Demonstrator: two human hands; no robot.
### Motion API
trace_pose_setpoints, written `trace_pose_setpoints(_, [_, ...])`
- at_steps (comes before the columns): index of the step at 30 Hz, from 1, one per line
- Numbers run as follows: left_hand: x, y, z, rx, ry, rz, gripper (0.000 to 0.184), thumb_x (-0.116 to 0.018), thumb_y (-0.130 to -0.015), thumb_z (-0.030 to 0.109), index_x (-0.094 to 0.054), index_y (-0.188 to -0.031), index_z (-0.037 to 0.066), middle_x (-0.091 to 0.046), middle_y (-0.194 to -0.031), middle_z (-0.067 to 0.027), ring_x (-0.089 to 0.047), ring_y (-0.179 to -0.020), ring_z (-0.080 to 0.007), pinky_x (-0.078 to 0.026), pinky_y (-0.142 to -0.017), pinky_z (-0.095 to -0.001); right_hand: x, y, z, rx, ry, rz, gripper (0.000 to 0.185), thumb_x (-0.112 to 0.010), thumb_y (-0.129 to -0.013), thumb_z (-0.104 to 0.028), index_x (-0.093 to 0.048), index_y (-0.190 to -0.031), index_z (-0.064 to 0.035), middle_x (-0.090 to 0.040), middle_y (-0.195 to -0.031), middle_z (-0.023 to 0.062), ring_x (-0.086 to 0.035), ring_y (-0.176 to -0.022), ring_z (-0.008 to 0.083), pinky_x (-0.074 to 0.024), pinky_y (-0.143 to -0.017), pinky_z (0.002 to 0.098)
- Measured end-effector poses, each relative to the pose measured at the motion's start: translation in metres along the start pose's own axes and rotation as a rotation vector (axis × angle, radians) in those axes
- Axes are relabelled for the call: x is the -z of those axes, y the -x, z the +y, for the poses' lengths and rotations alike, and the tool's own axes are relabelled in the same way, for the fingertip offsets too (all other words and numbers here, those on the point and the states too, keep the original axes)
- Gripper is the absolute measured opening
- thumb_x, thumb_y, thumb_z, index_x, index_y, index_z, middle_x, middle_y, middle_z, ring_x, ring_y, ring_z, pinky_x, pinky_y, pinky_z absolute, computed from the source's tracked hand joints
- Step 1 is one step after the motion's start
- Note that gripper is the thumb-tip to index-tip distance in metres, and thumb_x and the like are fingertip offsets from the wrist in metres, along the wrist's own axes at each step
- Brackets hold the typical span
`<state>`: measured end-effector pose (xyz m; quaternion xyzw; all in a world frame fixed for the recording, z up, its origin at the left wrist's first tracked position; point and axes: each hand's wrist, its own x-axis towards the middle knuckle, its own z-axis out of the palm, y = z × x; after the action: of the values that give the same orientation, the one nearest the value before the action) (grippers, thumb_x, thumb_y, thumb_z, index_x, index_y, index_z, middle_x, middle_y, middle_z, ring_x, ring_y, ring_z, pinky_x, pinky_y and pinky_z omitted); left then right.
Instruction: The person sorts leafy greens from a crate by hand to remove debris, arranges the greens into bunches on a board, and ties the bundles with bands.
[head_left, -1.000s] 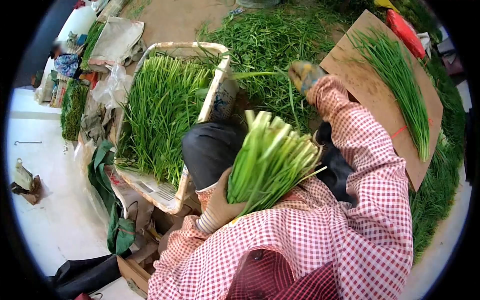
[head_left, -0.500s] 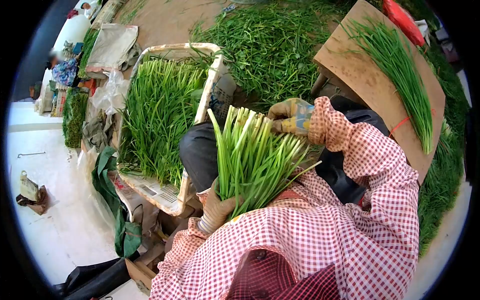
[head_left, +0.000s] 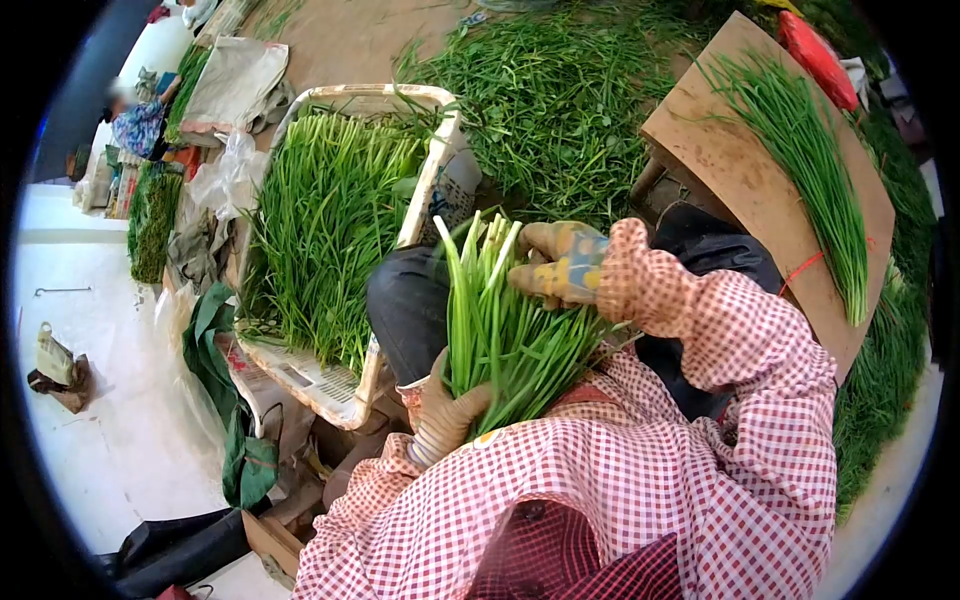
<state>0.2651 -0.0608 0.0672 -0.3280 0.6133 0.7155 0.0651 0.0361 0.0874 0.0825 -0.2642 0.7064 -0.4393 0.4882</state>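
Note:
My left hand [head_left: 447, 408], in a striped-cuff work glove, is wrapped round the lower leafy part of a bunch of garlic chives [head_left: 515, 350]. The bunch stands upright in my lap, its pale cut ends uppermost. My right hand [head_left: 562, 264], in a tan glove with a blue and yellow patch, lies across the pale ends from the right. Its fingers are closed against the upper stalks, and the bunch partly hides the fingertips. Just left of my knee stands a pale plastic crate [head_left: 437, 165] packed with more chives [head_left: 330, 220].
On my right, a brown board [head_left: 700, 130] bears a loose bundle of chives [head_left: 810, 170] and a red tie [head_left: 803, 268]. Loose greens [head_left: 560, 100] cover the ground ahead. A person in a patterned top [head_left: 138, 128] is at far left. Green cloth [head_left: 215, 340] hangs beside the crate.
My right hand has moved left and slightly down over the pale stalk ends. My left hand keeps its hold on the bunch. The whole view has shifted slightly.

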Motion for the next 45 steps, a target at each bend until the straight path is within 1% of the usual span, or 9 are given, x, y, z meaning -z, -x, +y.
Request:
trace_pose_setpoints(6, [0.001,-0.002,-0.006,0.029,0.173,-0.048,0.072,-0.079,-0.073,0.01,-0.042,-0.134,-0.001,-0.059,-0.119,-0.0121,-0.059,-0.106,-0.0214,-0.049,-0.092,-0.0348,0.002,-0.024,0.011,-0.062,-0.197,-0.025,0.03,-0.06,-0.088,-0.024,-0.06,-0.108,-0.0022,-0.06,-0.074,0.0033,-0.058,-0.056,0.0093,-0.0464,-0.051,0.0218])
trace_pose_setpoints(8, [0.008,-0.002,-0.008,-0.024,0.018,-0.047,0.072,-0.078,-0.072,0.011,-0.042,-0.134,-0.001,-0.06,-0.119,-0.0121,-0.059,-0.105,-0.0213,-0.049,-0.091,-0.0343,0.023,-0.053,0.038,0.211,0.428,0.305,0.027,-0.059,-0.089,-0.024,-0.06,-0.107,-0.0028,-0.061,-0.078,0.0071,-0.061,-0.064,0.0125,-0.0489,-0.055,0.0241])
trace_pose_setpoints(11, [0.007,0.002,0.002,-0.007,-0.053,-0.017,0.074,-0.078,-0.071,0.014,-0.042,-0.134,-0.002,-0.06,-0.119,-0.0122,-0.059,-0.104,-0.0213,-0.049,-0.091,-0.0334,0.084,-0.095,0.09,-0.063,0.141,0.424,0.033,-0.058,-0.091,-0.032,-0.059,-0.109,-0.0045,-0.062,-0.086,0.0113,-0.062,-0.078,0.0202,-0.053,-0.064,0.0311])
trace_pose_setpoints(13, [0.008,0.004,0.002,0.053,0.071,0.049,0.076,-0.078,-0.069,0.016,-0.042,-0.133,-0.003,-0.06,-0.118,-0.0129,-0.06,-0.103,-0.0212,-0.049,-0.09,-0.0331,0.097,-0.07,0.067,-0.218,0.407,0.508,0.036,-0.059,-0.091,-0.036,-0.058,-0.11,-0.0051,-0.063,-0.09,0.0112,-0.062,-0.083,0.0217,-0.0537,-0.067,0.0327])
trace_pose_setpoints(18, [0.007,0.0,0.001,0.15,0.222,0.047,0.076,-0.079,-0.072,0.016,-0.04,-0.134,-0.003,-0.058,-0.121,-0.015,-0.059,-0.105,-0.0234,-0.05,-0.091,-0.036,0.063,-0.034,0.051,0.121,0.027,-0.211,0.061,-0.066,-0.082,-0.053,-0.058,-0.118,-0.0046,-0.063,-0.109,0.0119,-0.059,-0.103,0.0218,-0.045,-0.092,0.0363])
trace_pose_setpoints(30, [0.002,-0.005,-0.008,0.043,0.19,0.022,0.075,-0.078,-0.074,0.008,-0.038,-0.136,-0.002,-0.059,-0.121,-0.0138,-0.059,-0.107,-0.0218,-0.049,-0.093,-0.0357,0.038,-0.045,0.025,-0.006,0.024,-0.219,0.065,-0.066,-0.079,-0.059,-0.065,-0.107,-0.0004,-0.068,-0.09,0.0118,-0.065,-0.086,0.0208,-0.05,-0.08,0.0368])
trace_pose_setpoints(35, [0.0,-0.008,-0.01,0.032,0.168,0.007,0.076,-0.077,-0.074,0.009,-0.036,-0.138,-0.001,-0.059,-0.121,-0.0139,-0.059,-0.107,-0.022,-0.048,-0.094,-0.0356,0.03,-0.069,0.068,0.053,-0.282,-0.248,0.052,-0.075,-0.079,-0.042,-0.066,-0.106,0.0003,-0.068,-0.092,0.0095,-0.062,-0.083,0.0129,-0.0482,-0.074,0.0285])
trace_pose_setpoints(37, [0.001,-0.009,-0.013,0.028,0.191,0.01,0.076,-0.077,-0.075,0.009,-0.036,-0.138,-0.001,-0.059,-0.121,-0.0139,-0.059,-0.107,-0.0221,-0.048,-0.094,-0.0355,0.033,-0.09,0.099,0.335,-0.562,-0.51,0.044,-0.076,-0.08,-0.037,-0.067,-0.102,-0.0004,-0.067,-0.095,0.0079,-0.061,-0.086,0.0142,-0.0477,-0.076,0.0282])
trace_pose_setpoints(45, [0.001,-0.009,-0.006,0.156,0.354,0.042,0.07,-0.072,-0.078,0.006,-0.037,-0.138,-0.001,-0.057,-0.123,-0.014,-0.058,-0.107,-0.0226,-0.048,-0.093,-0.0353,0.033,-0.056,0.054,0.171,-0.505,-0.33,0.047,-0.08,-0.076,-0.033,-0.066,-0.106,0.0008,-0.068,-0.096,0.0096,-0.063,-0.084,0.0152,-0.0503,-0.076,0.0294])
